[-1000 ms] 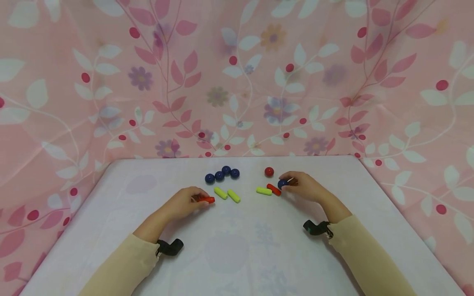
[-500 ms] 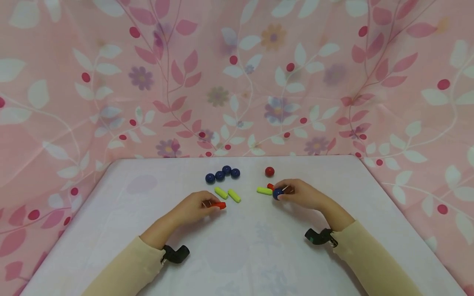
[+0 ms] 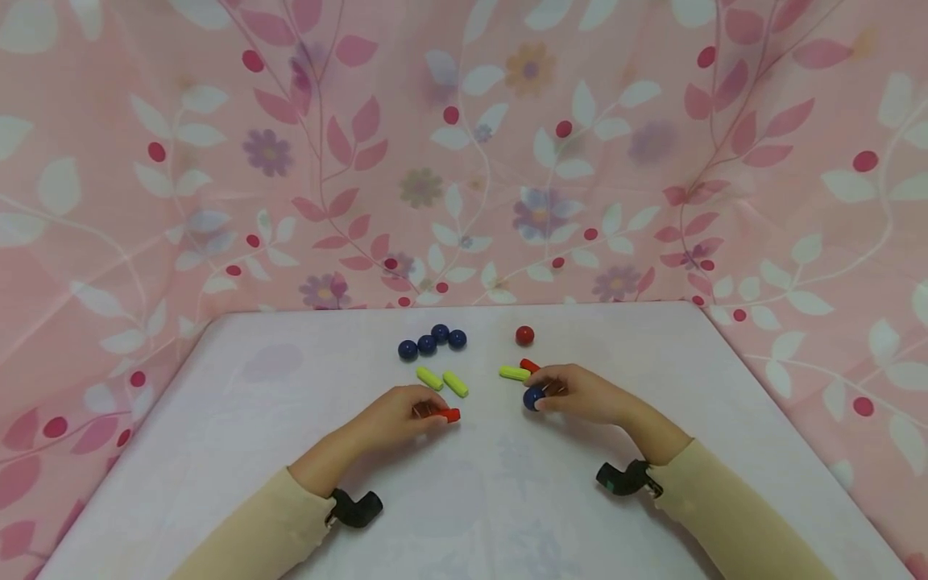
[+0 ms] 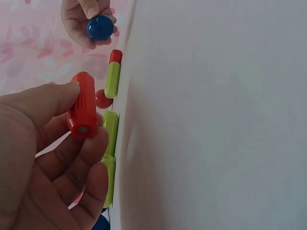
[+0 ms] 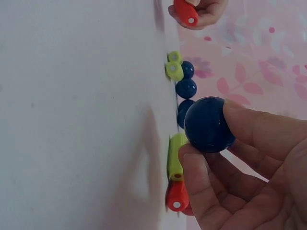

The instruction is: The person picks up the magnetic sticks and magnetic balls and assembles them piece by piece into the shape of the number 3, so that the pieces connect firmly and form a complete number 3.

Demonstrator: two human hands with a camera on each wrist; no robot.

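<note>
My left hand (image 3: 403, 419) pinches a red ribbed stick (image 3: 451, 415) between thumb and fingers; in the left wrist view the stick (image 4: 84, 105) is held at its side, one end facing the camera. A dark blue ball (image 3: 533, 398) is pinched by my right hand (image 3: 586, 395), and the right wrist view shows this ball (image 5: 209, 124) between thumb and fingertips. Just beyond the right fingers lie a yellow-green stick (image 3: 514, 373) and another red stick (image 3: 530, 366), which the hand partly hides. The two held things are a short gap apart.
Several dark blue balls (image 3: 427, 345) sit together at the back of the white table (image 3: 275, 419). In front of them lie two yellow-green sticks (image 3: 429, 379). A red ball (image 3: 525, 335) rests at the back, right of centre. Behind the table hangs a pink floral cloth (image 3: 377, 161).
Both hands have come nearer to each other and toward the front of the table. The left carried the red stick rightward; the right carried the blue ball leftward. The view has shifted slightly.
</note>
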